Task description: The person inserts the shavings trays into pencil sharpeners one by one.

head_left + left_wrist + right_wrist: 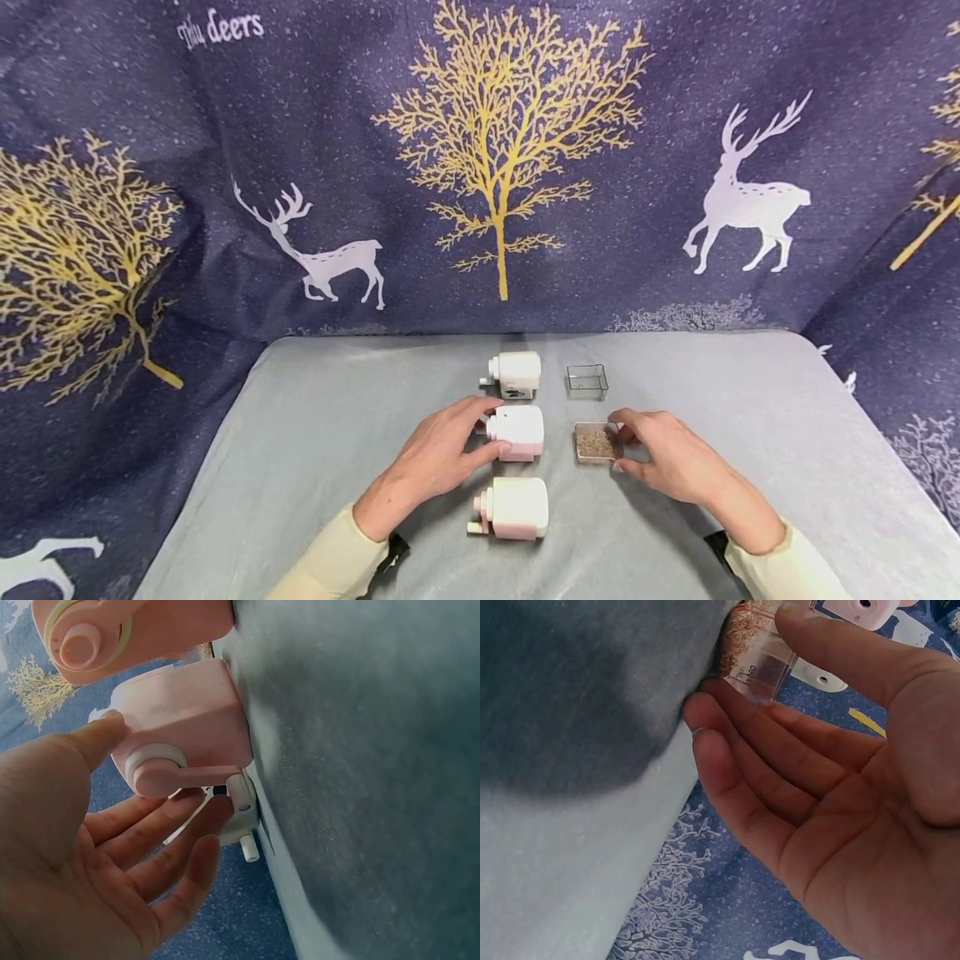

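Three crank pencil sharpeners stand in a column on the table. My left hand [442, 446] holds the middle pink-and-white pencil sharpener [522, 429], thumb on its near side and fingers on its far side. In the left wrist view the thumb tip is against the body of this sharpener [187, 712], with fingers by its crank [202, 777]. To the right, my right hand [667, 454] grips a clear shavings drawer [577, 447] between thumb and fingers. Brown shavings [744, 636] fill much of it, and printed lettering shows on its wall.
A white pencil sharpener [519, 371] stands behind the held one, and another pink-and-white sharpener [517, 507] in front. A clear empty drawer [587, 383] sits at the back right. Dark cloth with deer and trees [330, 108] hangs behind the grey-covered table [315, 400].
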